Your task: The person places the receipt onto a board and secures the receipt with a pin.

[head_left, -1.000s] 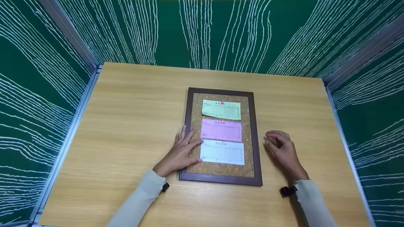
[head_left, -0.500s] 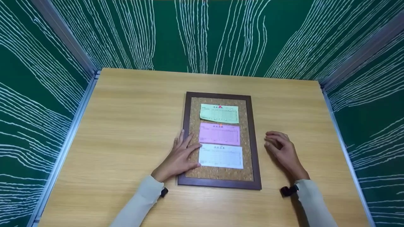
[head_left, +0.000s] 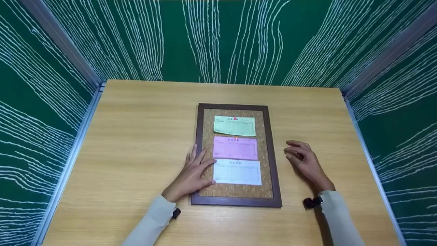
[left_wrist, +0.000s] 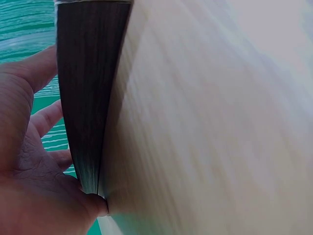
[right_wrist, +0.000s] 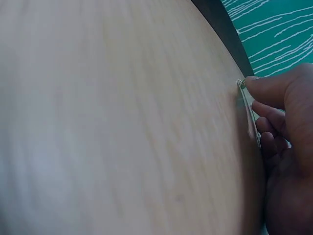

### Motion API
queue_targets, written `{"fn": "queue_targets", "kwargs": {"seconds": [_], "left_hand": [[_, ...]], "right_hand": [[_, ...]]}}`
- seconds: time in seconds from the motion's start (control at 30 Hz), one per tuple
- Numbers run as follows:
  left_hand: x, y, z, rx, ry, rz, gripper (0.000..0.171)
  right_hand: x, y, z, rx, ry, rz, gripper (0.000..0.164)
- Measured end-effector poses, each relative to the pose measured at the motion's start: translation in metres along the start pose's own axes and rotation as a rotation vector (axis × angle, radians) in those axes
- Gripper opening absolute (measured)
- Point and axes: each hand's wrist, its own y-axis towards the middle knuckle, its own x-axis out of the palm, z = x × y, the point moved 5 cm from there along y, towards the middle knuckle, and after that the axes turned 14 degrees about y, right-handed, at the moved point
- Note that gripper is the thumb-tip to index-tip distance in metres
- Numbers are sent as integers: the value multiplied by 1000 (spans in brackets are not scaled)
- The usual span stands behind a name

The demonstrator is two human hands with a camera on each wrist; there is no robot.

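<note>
A dark-framed corkboard (head_left: 235,190) lies flat on the table. Three printed slips run down it: a green slip (head_left: 234,127) at the top under a red pin (head_left: 235,118), a pink slip (head_left: 235,149) with an orange pin (head_left: 236,138), and a white slip (head_left: 237,173) with no pin visible. My left hand (head_left: 188,174) rests spread over the frame's left side, thumb and index fingertips at the white slip's left edge. Right of the board, my right hand (head_left: 307,165) pinches a tiny greenish push pin (right_wrist: 242,84), largely hidden by the fingertips.
The wooden table (head_left: 136,130) carries the board near its middle. Green panels (head_left: 177,41) with wavy white lines rise at the back and sides. A small dark device (head_left: 312,202) sits at the right wrist, another at the left (head_left: 176,213).
The head view has shifted, so board and table appear lower and slightly left. My left hand stays on the board; my right hand keeps its pinch, slightly farther from the frame.
</note>
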Motion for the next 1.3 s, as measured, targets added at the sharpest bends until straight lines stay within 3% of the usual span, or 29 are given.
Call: {"fn": "queue_targets", "kwargs": {"seconds": [0.2, 0.53, 0.77, 1.3], "left_hand": [[1, 1, -1, 0, 9, 4, 75], [1, -2, -1, -1, -9, 5, 73], [2, -1, -1, 0, -12, 2, 73], [1, -2, -1, -2, -14, -2, 74]], "right_hand": [[-8, 2, 21, -10, -21, -36, 24], [-9, 7, 23, -32, -69, -107, 23], [-7, 8, 20, -55, -64, -97, 23], [-4, 8, 20, 7, -42, -81, 16]]}}
